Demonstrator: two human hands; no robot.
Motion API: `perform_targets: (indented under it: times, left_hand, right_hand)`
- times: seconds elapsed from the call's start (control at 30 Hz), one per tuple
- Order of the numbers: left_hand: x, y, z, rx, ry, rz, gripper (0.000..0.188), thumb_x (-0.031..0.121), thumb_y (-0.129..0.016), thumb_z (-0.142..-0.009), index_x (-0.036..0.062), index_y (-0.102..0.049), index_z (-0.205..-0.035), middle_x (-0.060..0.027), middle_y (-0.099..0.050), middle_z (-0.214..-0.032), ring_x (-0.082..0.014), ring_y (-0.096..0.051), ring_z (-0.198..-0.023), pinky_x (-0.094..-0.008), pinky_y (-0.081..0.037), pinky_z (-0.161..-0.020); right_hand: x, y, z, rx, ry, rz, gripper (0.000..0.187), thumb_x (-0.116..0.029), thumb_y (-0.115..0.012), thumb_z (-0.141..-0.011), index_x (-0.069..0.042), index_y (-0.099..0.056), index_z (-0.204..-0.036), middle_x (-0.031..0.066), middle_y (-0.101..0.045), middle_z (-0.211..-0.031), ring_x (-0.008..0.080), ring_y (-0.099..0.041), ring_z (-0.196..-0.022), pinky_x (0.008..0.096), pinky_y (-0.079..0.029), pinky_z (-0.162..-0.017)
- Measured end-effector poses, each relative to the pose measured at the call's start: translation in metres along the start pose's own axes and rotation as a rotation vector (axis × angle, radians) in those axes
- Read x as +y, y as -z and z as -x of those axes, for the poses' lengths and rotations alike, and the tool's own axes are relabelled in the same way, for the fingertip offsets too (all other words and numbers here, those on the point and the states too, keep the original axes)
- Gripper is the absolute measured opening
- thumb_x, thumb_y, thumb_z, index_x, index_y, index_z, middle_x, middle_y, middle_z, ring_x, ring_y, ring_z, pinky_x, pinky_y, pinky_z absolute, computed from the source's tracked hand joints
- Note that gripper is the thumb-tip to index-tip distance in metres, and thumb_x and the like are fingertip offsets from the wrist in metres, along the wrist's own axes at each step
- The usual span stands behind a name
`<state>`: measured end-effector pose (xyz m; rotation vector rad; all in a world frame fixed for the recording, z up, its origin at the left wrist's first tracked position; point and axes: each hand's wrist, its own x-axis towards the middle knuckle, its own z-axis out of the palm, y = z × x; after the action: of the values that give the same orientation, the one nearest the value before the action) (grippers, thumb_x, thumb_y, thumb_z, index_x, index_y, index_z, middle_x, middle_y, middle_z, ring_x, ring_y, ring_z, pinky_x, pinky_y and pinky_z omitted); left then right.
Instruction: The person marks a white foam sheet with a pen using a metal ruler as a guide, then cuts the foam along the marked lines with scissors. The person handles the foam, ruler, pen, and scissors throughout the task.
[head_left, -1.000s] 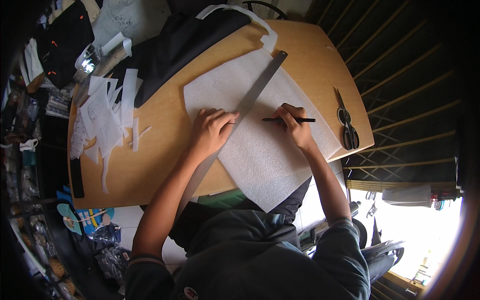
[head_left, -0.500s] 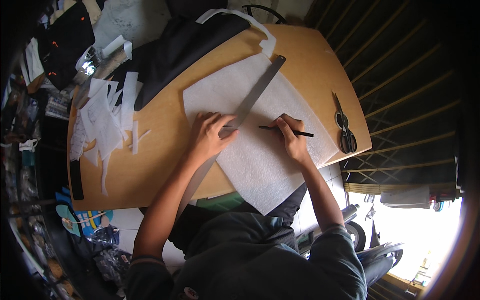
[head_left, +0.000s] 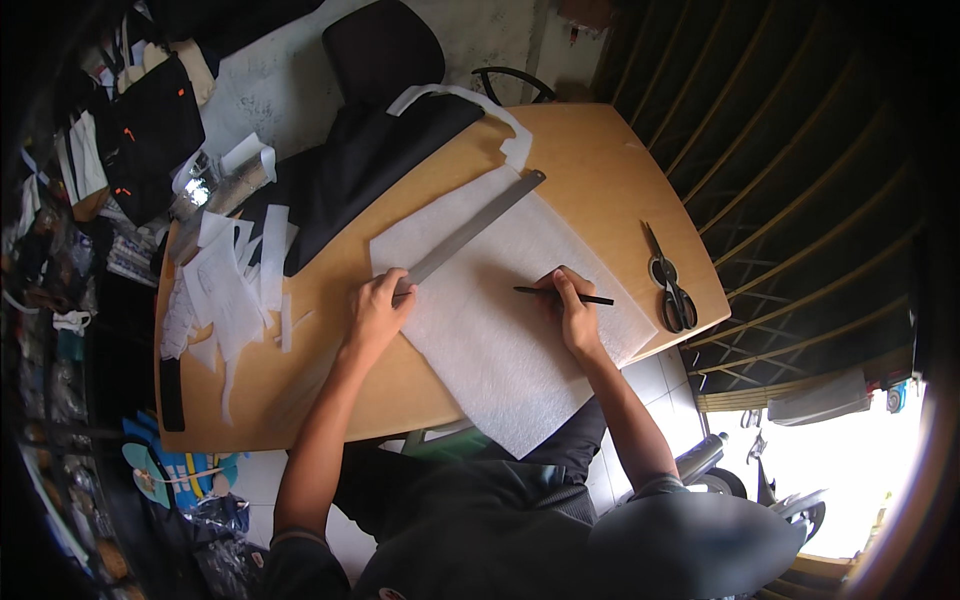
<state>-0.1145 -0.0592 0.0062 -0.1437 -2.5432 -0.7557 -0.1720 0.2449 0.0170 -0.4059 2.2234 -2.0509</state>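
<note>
A long grey metal ruler [head_left: 480, 224] lies slantwise over a white, faintly textured sheet [head_left: 500, 360], reaching toward the sheet's far corner. My left hand [head_left: 380, 308] has its fingers closed round the ruler at the sheet's left edge; past the hand the ruler is too faint to follow. Over the middle right of the sheet, my right hand [head_left: 573, 312] grips a slim black pen [head_left: 598, 300], its tip pointing left. The sheet's near corner hangs beyond the table's front edge. To the right of the sheet lie black-handled scissors [head_left: 672, 285].
White paper offcuts [head_left: 225, 290] pile up on the left of the wooden table [head_left: 590, 135]. Black cloth [head_left: 345, 195] covers its far left edge, with a curved white strip [head_left: 515, 135] partly over it. A dark chair back [head_left: 385, 50] stands behind; slatted bars [head_left: 800, 200] rise at right.
My left hand has moved left with the ruler, which now lies at a flatter slant across the sheet. My right hand keeps the pen at nearly the same spot. The view has shifted.
</note>
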Motion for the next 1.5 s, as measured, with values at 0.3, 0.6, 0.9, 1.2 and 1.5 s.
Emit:
perform_targets:
  times: [0.3, 0.6, 0.9, 1.2, 1.5]
  left_hand:
    - [0.064, 0.041, 0.03, -0.136, 0.202, 0.414, 0.034, 0.022, -0.038, -0.103, -0.0016, -0.062, -0.105, -0.019, -0.065, -0.104, -0.0286, -0.061, -0.098, -0.0376, -0.045, -0.087]
    - [0.164, 0.063, 0.101, -0.188, 0.205, 0.594, 0.02, 0.0, -0.066, -0.088, -0.0026, -0.069, -0.108, -0.0118, -0.07, -0.087, -0.017, -0.067, -0.077, -0.0274, -0.052, -0.068]
    - [0.174, 0.073, 0.143, -0.216, 0.136, 0.515, 0.018, -0.001, -0.067, -0.087, -0.004, -0.07, -0.104, -0.0133, -0.072, -0.092, -0.0218, -0.069, -0.075, -0.0299, -0.052, -0.066]
    - [0.197, 0.069, 0.147, -0.295, 0.105, 0.505, 0.018, 0.001, -0.068, -0.087, -0.0042, -0.067, -0.104, -0.015, -0.066, -0.085, -0.0275, -0.064, -0.071, -0.0327, -0.05, -0.064]
    - [0.202, 0.062, 0.15, -0.276, 0.095, 0.561, 0.018, 0.001, -0.067, -0.089, -0.0038, -0.067, -0.106, -0.0134, -0.069, -0.087, -0.0217, -0.066, -0.072, -0.0303, -0.05, -0.063]
  right_hand:
    - [-0.026, -0.008, 0.049, 0.04, 0.05, -0.329, 0.054, -0.043, -0.044, -0.102, 0.005, -0.061, -0.084, 0.0148, -0.058, -0.067, 0.0177, -0.054, -0.054, 0.0277, -0.039, -0.046]
    - [-0.051, -0.035, 0.124, -0.27, -0.077, -0.338, 0.036, -0.023, -0.053, -0.1, 0.006, -0.062, -0.081, 0.0109, -0.06, -0.069, 0.0158, -0.056, -0.055, 0.0269, -0.043, -0.049]
    - [-0.05, -0.039, 0.155, -0.311, -0.14, -0.423, 0.044, -0.03, -0.049, -0.103, 0.002, -0.065, -0.078, 0.0054, -0.057, -0.058, 0.01, -0.051, -0.05, 0.0258, -0.038, -0.048]
    - [-0.065, -0.021, 0.171, -0.389, -0.099, -0.311, 0.041, -0.03, -0.05, -0.102, 0.002, -0.065, -0.079, 0.0046, -0.056, -0.059, 0.0098, -0.048, -0.051, 0.0267, -0.037, -0.049]
    - [-0.064, -0.006, 0.17, -0.401, -0.151, -0.354, 0.042, -0.029, -0.047, -0.103, 0.001, -0.066, -0.082, 0.0053, -0.056, -0.06, 0.0107, -0.049, -0.053, 0.0269, -0.04, -0.052]
